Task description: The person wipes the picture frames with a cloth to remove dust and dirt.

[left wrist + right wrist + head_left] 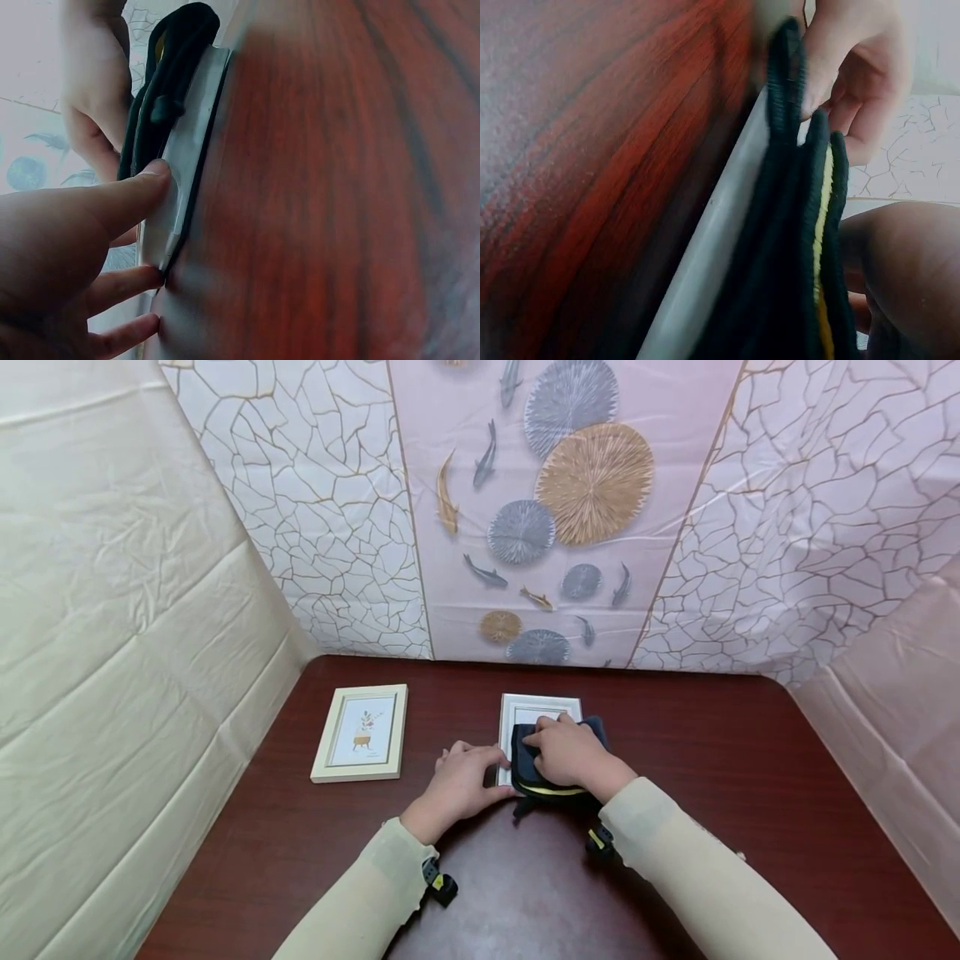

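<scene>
A silver-white picture frame (542, 702) lies on the table, largely covered by a folded dark cloth (527, 752) with yellow showing between its layers. My left hand (467, 781) holds the frame by its near left corner. In the left wrist view, the thumb (154, 180) lies against the frame's side edge (196, 127), with other fingertips lower along it. My right hand (570, 752) grips the cloth from above, bearing down on the frame. From the right wrist, the cloth (780, 225) overhangs the frame's pale edge (712, 232).
A cream picture frame (397, 735) with a potted-plant print lies to the left. The dark red-brown table (697, 735) ends at a patterned fabric backdrop (345, 527). Pale fabric walls (112, 610) flank both sides.
</scene>
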### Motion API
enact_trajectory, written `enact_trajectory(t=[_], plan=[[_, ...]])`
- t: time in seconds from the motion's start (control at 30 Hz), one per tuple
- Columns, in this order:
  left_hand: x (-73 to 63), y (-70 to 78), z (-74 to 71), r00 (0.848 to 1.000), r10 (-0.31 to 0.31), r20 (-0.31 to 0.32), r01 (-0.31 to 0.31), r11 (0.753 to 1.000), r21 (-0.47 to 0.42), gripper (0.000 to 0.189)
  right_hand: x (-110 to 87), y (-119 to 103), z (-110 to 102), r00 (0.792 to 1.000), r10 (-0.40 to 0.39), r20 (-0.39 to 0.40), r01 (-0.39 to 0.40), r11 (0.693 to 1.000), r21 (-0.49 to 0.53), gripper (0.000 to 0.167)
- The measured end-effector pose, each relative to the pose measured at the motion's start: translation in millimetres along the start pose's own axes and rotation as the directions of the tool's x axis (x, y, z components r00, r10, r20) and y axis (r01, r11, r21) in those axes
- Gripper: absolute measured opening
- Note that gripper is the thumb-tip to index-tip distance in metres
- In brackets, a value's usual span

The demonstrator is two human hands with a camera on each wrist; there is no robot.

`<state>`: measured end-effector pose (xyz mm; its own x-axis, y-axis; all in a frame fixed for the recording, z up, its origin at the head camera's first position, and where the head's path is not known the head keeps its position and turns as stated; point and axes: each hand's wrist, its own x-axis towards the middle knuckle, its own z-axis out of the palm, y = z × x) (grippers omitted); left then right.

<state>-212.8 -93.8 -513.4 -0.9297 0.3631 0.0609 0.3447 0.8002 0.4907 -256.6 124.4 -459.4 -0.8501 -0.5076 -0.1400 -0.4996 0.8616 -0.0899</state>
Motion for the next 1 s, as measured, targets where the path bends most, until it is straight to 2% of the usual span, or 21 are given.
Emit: enact_trajectory(t=[0.3, 0.7, 1.0], plan=[[-2.1, 0.9, 0.9, 1.000, -0.013, 0.007, 0.013, 1.000, -0.014, 0.030, -13.0, -5.9, -1.2, 0.999, -0.032, 0.031, 0.032, 0.999, 0.004, 0.039], [-1.6, 0.2, 1.1, 1.000, -0.021, 0.004, 0.022, 1.000, -0.008, 0.029, -26.9, -14.1, 0.1, 0.997, -0.068, 0.029, 0.068, 0.998, -0.003, 0.034], [-2.2, 4.1, -1.5, 1.000, -0.022, 0.006, 0.022, 1.000, -0.007, 0.029, -40.4, -16.1, -0.6, 0.996, -0.089, 0.004, 0.089, 0.995, -0.044, 0.035]])
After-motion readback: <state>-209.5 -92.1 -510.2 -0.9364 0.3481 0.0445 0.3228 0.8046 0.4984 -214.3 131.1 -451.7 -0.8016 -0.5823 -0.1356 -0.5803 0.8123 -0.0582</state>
